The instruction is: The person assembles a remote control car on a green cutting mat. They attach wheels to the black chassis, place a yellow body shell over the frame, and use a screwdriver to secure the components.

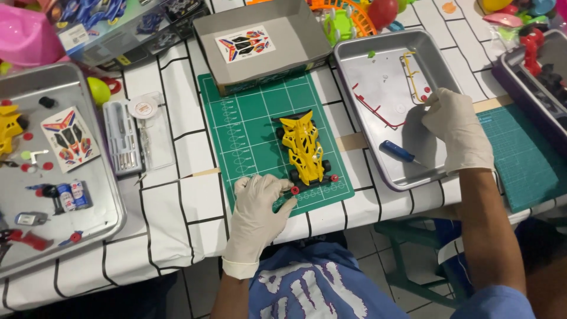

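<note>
Item 1: my left hand (258, 208), in a white glove, rests on the near edge of the green cutting mat (248, 124). The fingers are curled narrow, tips pinching at a small red roller (295, 190) on the near corner of the yellow model car (304, 147); whether they truly grip it I cannot tell.

Item 2: yellow model car, black wheels, sits flat on the mat, nose pointing away from me, a second red roller (335, 178) at its other near corner.

Item 3: my right hand (455, 127), also gloved, lies inside the metal tray (360, 65) to the right of the mat. The fingers are bent loosely together over a yellow parts frame (410, 74); I cannot tell if they hold anything.

Item 4: in the same tray, a red parts frame (373, 109) and a blue-handled screwdriver (400, 153), the latter just beside my right hand.

Item 5: open grey cardboard box (266, 23) at the far edge of the mat, a sticker sheet (243, 44) lying inside.

Item 6: second metal tray (65, 80) at far left, with another sticker sheet (69, 137), batteries (72, 195) and small red parts.

Item 7: clear case of small tools (121, 137) between the left tray and the mat.

Item 8: white tablecloth with black lines (177, 201) under everything.
</note>
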